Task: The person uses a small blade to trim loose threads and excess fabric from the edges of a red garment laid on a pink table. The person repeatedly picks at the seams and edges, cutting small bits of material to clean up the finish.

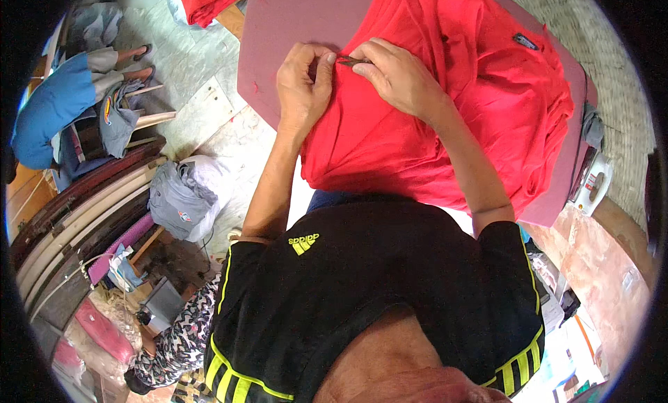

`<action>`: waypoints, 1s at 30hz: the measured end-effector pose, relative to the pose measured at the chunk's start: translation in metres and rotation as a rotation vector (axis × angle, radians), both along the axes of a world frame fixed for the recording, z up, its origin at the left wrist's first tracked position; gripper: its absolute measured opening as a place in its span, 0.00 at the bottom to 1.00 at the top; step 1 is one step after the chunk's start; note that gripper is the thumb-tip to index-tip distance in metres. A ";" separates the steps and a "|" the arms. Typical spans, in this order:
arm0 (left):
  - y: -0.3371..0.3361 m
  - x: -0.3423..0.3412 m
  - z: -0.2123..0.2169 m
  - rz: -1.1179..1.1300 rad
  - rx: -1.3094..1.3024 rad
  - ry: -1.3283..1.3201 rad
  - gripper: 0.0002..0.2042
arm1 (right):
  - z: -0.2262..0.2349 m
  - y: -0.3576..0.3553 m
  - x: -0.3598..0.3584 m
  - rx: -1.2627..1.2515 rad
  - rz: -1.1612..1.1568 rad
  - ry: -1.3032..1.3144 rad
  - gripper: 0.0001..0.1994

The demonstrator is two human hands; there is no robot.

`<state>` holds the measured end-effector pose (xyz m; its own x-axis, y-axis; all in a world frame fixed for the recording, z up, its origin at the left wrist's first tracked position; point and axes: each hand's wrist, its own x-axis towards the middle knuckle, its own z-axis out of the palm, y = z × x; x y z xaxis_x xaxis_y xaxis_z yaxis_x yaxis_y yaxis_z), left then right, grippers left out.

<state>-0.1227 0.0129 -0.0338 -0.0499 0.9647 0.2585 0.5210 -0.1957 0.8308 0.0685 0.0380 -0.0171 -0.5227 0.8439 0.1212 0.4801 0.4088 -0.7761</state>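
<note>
A red garment (452, 104) lies spread over a mauve padded board (292, 27). My left hand (303, 83) pinches the garment's left edge between thumb and fingers. My right hand (393, 73) sits just to its right, pinching the same edge, with a small dark strip of the fabric (351, 60) showing between the two hands. Both hands rest on the cloth, nearly touching. A small dark label (527, 41) shows on the garment at the upper right.
A white iron (591, 187) stands at the board's right end. More red cloth (205, 3) lies at the top. A grey bundle (177, 201) and stacked wooden slats (83, 215) are on the left. Another person's legs (132, 66) show at upper left.
</note>
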 end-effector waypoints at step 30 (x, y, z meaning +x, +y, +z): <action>-0.022 -0.019 0.024 -0.028 0.052 0.106 0.12 | -0.013 0.001 0.009 0.193 -0.078 0.045 0.10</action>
